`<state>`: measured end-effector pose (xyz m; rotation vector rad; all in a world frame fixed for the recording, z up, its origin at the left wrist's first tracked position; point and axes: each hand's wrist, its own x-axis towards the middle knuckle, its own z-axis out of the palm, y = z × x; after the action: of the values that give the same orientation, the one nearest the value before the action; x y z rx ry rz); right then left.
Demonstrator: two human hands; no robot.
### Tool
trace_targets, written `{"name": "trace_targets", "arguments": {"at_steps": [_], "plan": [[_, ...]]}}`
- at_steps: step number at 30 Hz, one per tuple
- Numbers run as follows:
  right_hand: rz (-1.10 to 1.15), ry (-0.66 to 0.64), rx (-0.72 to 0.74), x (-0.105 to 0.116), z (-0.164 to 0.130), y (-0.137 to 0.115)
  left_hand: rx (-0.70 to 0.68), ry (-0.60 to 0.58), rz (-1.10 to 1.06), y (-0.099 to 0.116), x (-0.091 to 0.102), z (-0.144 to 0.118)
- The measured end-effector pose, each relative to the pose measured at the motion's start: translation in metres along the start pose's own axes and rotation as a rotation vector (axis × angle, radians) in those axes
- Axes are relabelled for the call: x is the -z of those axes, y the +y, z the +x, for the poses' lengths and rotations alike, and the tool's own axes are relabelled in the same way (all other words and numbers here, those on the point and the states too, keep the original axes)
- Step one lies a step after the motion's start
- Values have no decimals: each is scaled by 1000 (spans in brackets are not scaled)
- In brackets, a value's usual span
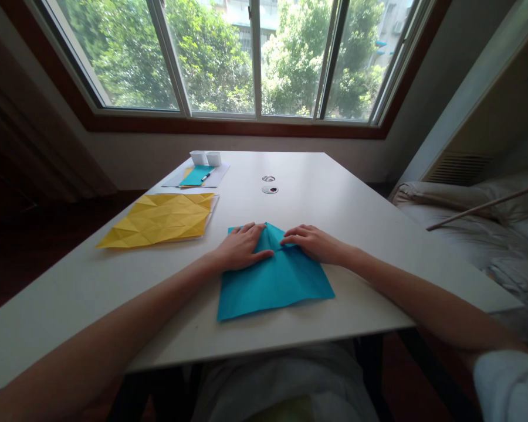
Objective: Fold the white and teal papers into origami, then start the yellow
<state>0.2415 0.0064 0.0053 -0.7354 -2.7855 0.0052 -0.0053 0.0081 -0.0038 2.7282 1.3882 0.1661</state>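
Note:
A blue sheet of paper (270, 290) lies on the white table in front of me, with creases and a raised fold near its far edge. My left hand (242, 247) rests flat on its left part, fingers stretched forward and thumb out towards the middle. At the right side of the fold, my right hand (314, 241) has its fingers bent and closed on the paper's edge. Part of the paper's right side is hidden beneath this hand.
A creased yellow sheet (167, 218) lies to the left on the white table (334, 196). Behind it are a small blue sheet (197, 175), a pen (208, 174) and two white containers (205, 157). Two round disc-like pieces (270, 190) are further back. Bedding (449, 217) is at the right.

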Motion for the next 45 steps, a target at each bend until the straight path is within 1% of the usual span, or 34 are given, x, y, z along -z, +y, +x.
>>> {"name": "trace_targets", "arguments": {"at_steps": [3, 7, 10, 12, 15, 20, 25, 29, 35, 41, 45], "plan": [[-18, -68, 47, 2, -1, 1, -18, 5, -7, 0, 1, -1], [-22, -111, 74, 8, -2, 0, -65, -20, 39, -1, 3, -1], [3, -146, 62, 13, -3, -2, -85, 0, 62, -2, 4, -1], [31, -151, 35, 15, -4, -2, -124, 26, 79, 0, 5, -1], [89, -149, -1, 17, -5, 2, -185, 39, 72, 4, 6, -2], [181, -111, -68, 16, -8, 21, -120, 20, -19, 13, 2, -4], [243, 2, -148, 7, -8, 44, -110, 31, -60, 16, -2, -3], [262, 41, -190, -1, 6, 57, -109, 57, -77, 18, -3, -2], [339, 6, -281, -11, 44, 69, -117, 68, -66, 18, -2, -2], [245, 32, -369, -25, 79, 80, -120, 70, -66, 17, -1, -2], [208, 20, -371, -28, 88, 82, -114, 76, -74, 16, -1, -1]]}}
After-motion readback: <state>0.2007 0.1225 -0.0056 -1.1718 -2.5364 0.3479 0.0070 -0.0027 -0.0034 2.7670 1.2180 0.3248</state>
